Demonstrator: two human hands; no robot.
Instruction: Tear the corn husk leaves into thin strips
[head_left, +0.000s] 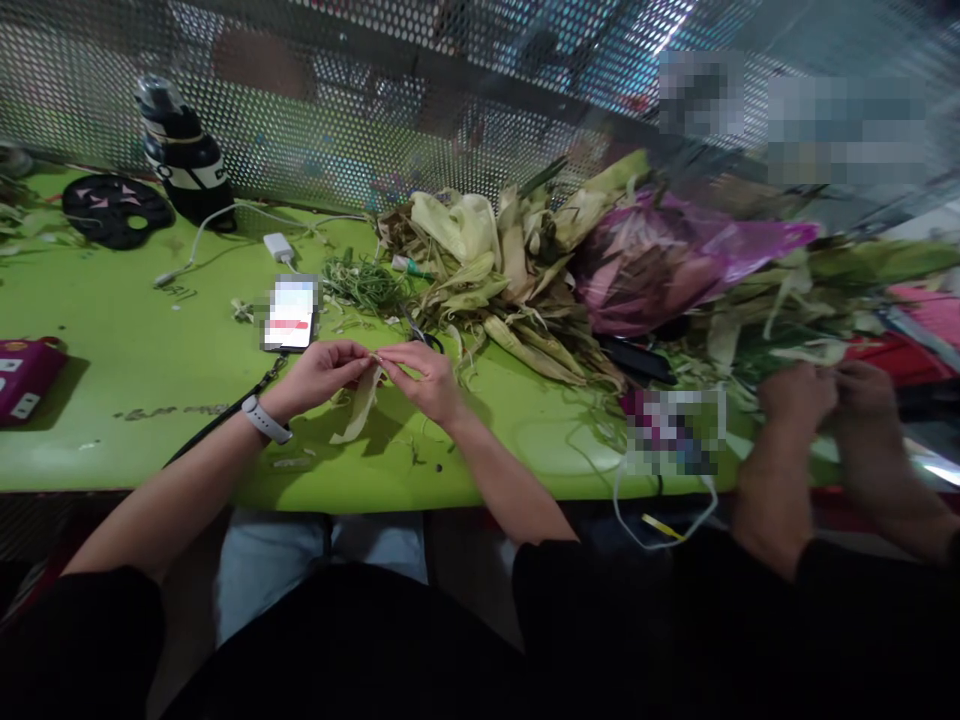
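Observation:
Over the front of the green table (187,370), my two hands meet at the fingertips. A pale strip of corn husk (361,408) hangs down from between them. My left hand (326,375), with a light wristband, is closed in a pinch on the strip's upper end. My right hand (424,378) pinches the same end from the other side. Just beyond my left hand lies a lit phone (291,312) with a dark strap. Behind my right hand are a bundle of thin green strips (364,285) and a heap of corn husks (487,250).
A pink plastic bag (652,260) leans against the husks. A dark bottle (187,165), a black mask-like object (116,210), a white charger (278,248) and a purple box (28,380) stand or lie on the left. At right, a co-worker's hands (825,395) handle husk.

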